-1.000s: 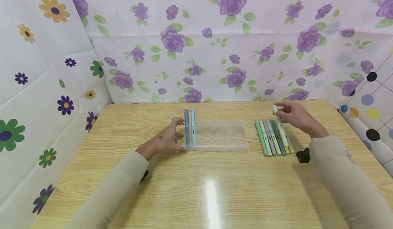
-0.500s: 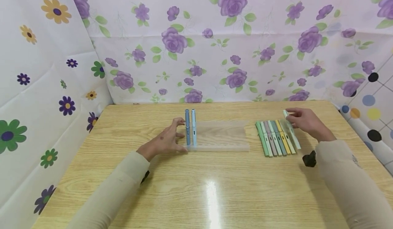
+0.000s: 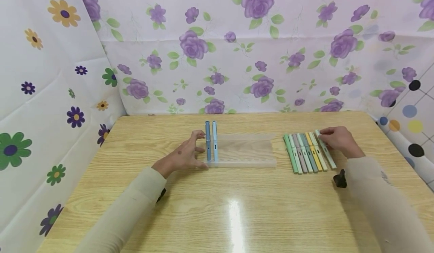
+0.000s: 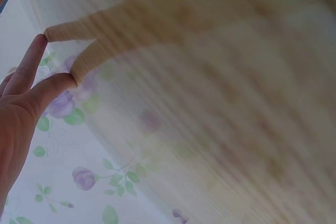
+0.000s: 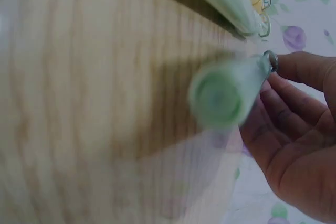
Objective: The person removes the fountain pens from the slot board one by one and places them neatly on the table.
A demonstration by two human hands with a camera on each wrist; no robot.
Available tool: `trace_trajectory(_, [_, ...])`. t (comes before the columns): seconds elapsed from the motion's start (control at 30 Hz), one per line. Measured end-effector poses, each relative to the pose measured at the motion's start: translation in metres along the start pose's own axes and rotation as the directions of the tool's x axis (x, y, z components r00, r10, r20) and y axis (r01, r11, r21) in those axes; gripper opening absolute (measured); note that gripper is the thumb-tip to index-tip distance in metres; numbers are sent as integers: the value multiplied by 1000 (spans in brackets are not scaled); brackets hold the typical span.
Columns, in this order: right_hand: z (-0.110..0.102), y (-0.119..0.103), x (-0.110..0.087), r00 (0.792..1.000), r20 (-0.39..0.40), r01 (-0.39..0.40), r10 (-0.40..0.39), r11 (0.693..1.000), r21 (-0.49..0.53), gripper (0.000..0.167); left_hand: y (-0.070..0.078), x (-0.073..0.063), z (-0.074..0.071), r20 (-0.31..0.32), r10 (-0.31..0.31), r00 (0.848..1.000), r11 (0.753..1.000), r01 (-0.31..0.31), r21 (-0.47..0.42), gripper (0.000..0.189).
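Observation:
My right hand [image 3: 338, 138] pinches the upper end of a pale mint-green pen [image 3: 327, 152] by its clip end. This pen slants low over the table, just right of a row of pens [image 3: 303, 153] in green, mauve, grey-green, yellow and cream. In the right wrist view, the blurred round end of the pale green pen [image 5: 218, 98] points at the camera. My left hand [image 3: 184, 153] is at the left end of a clear plastic pen rack [image 3: 244, 163], its fingers spread. A dark blue pen [image 3: 208, 142] and a light blue pen [image 3: 215, 142] stand side by side in the rack's left end.
The wood-grain table [image 3: 217, 215] is glossy and reflects a bright streak. A flower-patterned cloth [image 3: 220, 49] hangs behind its back edge. Small black devices, one of them a black block [image 3: 340, 179], sit by both wrists.
My right hand has carried the pale pen rightward from above the row, uncovering the yellow pen, then lowered it beside the row's right end. The left hand stays at the rack.

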State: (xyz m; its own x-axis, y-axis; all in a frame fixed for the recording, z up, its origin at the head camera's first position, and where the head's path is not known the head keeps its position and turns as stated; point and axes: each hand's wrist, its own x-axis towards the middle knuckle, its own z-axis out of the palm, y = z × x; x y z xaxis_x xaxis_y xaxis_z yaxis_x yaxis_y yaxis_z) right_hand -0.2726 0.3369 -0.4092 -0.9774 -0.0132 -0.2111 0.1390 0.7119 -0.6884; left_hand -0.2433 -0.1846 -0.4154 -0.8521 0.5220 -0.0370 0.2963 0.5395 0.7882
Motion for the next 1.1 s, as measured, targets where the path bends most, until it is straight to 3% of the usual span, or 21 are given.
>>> trace_trajectory(0.3, [2,0,1,999,6,-46,46,999,1,48,-1,0,1,-1,-4,1000,1000,4,4,102])
trace_trajectory(1.1, [3,0,2,997,52,-59,59,998,9,52,2,0,0,1,-20,1000,1000,20,4,102])
